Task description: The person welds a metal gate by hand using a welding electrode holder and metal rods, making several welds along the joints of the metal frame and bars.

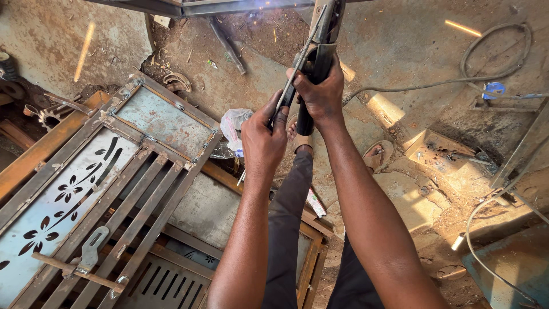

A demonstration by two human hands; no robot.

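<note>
My right hand (321, 91) grips the dark handle of a welding electrode holder (320, 43) that points up toward a steel frame bar (229, 7) at the top edge. My left hand (263, 137) pinches a thin welding rod (297, 68) that runs up to the holder's jaws. Both arms reach forward over my legs in dark trousers, and my sandalled feet (374, 155) stand on the dirt floor.
A rusty metal gate panel (108, 194) with flower cut-outs and slats lies flat at the left. A crumpled plastic bag (234, 126) lies beside it. Cables (492, 63) loop across the floor at the right. Scrap metal pieces lie at the far left.
</note>
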